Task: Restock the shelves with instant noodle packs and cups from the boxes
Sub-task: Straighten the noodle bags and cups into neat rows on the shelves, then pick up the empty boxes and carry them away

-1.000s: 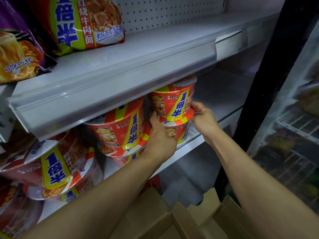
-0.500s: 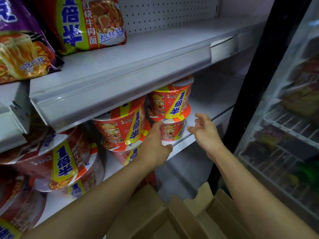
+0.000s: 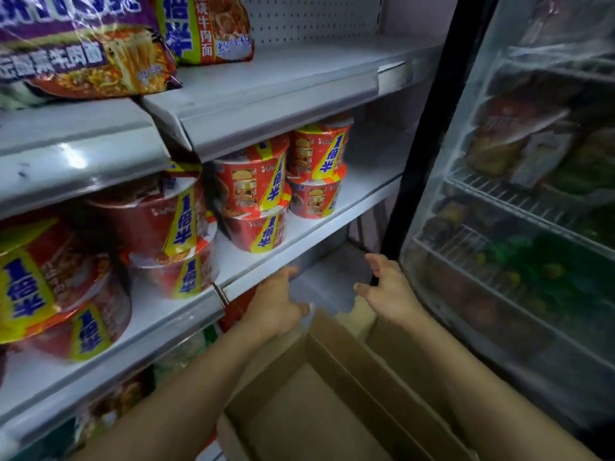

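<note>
Both hands, left [image 3: 278,304] and right [image 3: 391,291], have dropped below the shelf [image 3: 309,257] edge, fingers loose, empty, above the box [image 3: 332,394]; cups [image 3: 314,174] released.

A shop aisle — grey metal shelves [image 3: 276,94] with price-strip edges carry stacked instant noodle cups [image 3: 253,181] and packs [image 3: 83,51], and a glass-door fridge [image 3: 519,207] of goods stands just beside them.

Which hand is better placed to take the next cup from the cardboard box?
Neither clearly: left hand and right hand both hang empty over the cardboard box. Its visible inside shows no cups.
</note>
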A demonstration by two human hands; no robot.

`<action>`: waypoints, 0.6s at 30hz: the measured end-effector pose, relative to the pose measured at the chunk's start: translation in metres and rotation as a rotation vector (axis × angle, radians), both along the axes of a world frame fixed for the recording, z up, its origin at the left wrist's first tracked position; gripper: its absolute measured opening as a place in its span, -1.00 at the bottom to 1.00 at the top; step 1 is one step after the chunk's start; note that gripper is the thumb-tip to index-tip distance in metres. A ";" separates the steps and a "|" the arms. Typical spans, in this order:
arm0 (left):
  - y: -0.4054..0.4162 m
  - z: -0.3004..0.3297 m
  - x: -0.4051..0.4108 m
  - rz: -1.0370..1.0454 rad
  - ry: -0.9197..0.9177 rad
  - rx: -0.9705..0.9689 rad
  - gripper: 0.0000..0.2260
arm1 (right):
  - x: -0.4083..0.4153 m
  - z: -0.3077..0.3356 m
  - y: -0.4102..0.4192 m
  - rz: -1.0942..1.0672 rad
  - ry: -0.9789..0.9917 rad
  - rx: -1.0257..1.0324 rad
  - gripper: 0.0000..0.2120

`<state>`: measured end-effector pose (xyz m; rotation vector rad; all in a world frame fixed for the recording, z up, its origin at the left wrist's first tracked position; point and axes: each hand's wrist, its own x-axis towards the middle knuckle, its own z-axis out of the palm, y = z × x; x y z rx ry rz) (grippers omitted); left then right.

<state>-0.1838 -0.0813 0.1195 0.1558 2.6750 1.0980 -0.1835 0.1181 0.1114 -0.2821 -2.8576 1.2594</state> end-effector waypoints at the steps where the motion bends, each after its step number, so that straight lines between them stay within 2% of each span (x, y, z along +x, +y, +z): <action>1: -0.004 -0.004 0.013 0.008 -0.015 0.018 -0.43 | 0.015 -0.002 -0.002 -0.012 -0.021 0.005 -0.39; 6: -0.021 -0.025 0.075 0.011 -0.086 -0.018 -0.37 | 0.098 -0.008 -0.010 -0.078 -0.100 0.016 -0.41; 9: -0.022 -0.035 0.109 0.024 -0.160 0.072 -0.47 | 0.143 -0.010 -0.011 -0.116 -0.150 0.006 -0.43; 13: -0.012 -0.047 0.142 0.032 -0.288 0.176 -0.49 | 0.190 -0.013 -0.004 -0.178 -0.212 0.010 -0.38; 18: 0.013 -0.060 0.167 0.025 -0.344 0.198 -0.50 | 0.231 -0.018 0.020 -0.244 -0.248 -0.034 -0.37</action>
